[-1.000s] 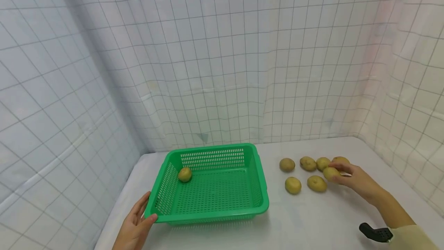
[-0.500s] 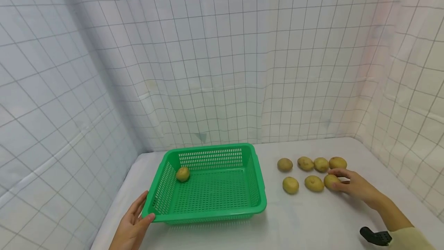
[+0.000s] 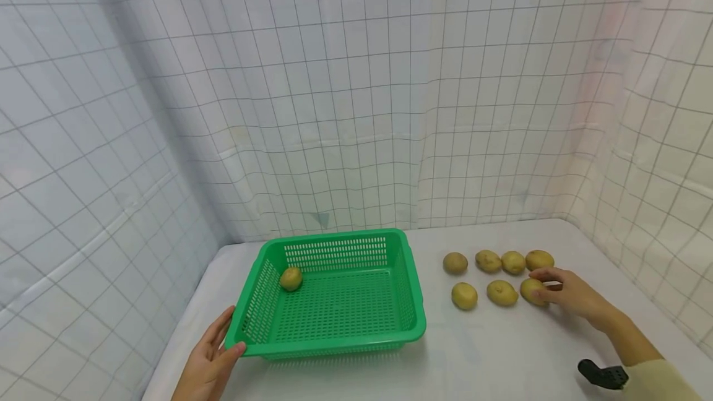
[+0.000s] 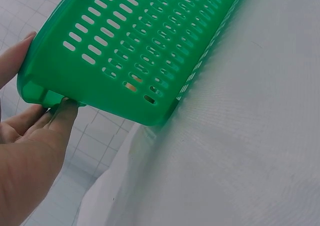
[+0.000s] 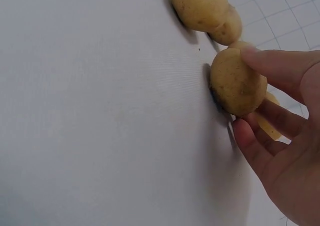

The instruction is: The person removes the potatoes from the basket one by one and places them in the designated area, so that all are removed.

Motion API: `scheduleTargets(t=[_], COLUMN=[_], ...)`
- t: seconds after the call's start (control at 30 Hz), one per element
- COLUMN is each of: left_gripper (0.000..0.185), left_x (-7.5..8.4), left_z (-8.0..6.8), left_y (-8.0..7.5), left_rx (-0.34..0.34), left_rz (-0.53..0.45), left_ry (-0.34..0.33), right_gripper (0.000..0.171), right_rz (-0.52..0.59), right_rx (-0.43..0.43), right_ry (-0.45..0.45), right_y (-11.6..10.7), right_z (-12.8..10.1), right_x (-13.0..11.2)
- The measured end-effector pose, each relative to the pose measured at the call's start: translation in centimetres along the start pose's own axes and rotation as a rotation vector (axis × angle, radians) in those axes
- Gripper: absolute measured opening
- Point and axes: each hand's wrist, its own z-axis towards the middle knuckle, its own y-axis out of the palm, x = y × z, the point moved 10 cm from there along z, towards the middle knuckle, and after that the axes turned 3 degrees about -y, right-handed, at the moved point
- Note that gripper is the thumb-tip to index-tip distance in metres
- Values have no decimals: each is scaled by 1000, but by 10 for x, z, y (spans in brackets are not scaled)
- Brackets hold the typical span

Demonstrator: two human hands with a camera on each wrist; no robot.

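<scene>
My left hand (image 3: 207, 357) grips the near left corner of a green plastic basket (image 3: 328, 347), thumb on the rim. In the left wrist view, the fingers curl under the rim of that basket (image 4: 115, 80). One potato (image 3: 291, 279) lies inside, against the left wall. Over on the right, my right hand (image 3: 576, 294) holds a potato (image 3: 533, 291) at the right end of the front row. The right wrist view has the thumb on one side of this potato (image 5: 237, 83) and fingertips at the other.
Beside the held potato are two front-row potatoes, one in the middle (image 3: 502, 293) and one at the left (image 3: 465, 296). Behind them runs a back row of several potatoes (image 3: 488, 261). A black perforated strap (image 3: 603, 375) is near the right sleeve. White gridded curtains (image 3: 334, 110) enclose the table.
My right hand has brought its potato down and nearer, away from the back row and into line with the front row. The left hand keeps its grip; the view has shifted slightly.
</scene>
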Motion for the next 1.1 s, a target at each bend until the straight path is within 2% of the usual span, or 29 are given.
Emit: scheduleTargets(t=[0.57, 0.73, 0.93, 1.1], left_gripper=[86, 87, 86, 83], left_x=[1, -1, -2, -2], left_z=[0, 0, 0, 1], left_y=[1, 0, -2, -2], left_rx=[-24, -23, -10, -9], left_rz=[-64, -72, -60, -66], left_ry=[47, 37, 36, 44], right_gripper=[55, 56, 49, 49], right_rz=[-50, -44, -56, -36], right_rx=[8, -15, -32, -44], right_ry=[-57, -86, -109, -104], right_y=[-17, -15, -12, -11], right_z=[5, 9, 16, 19], right_x=[-32, -43, -56, -62])
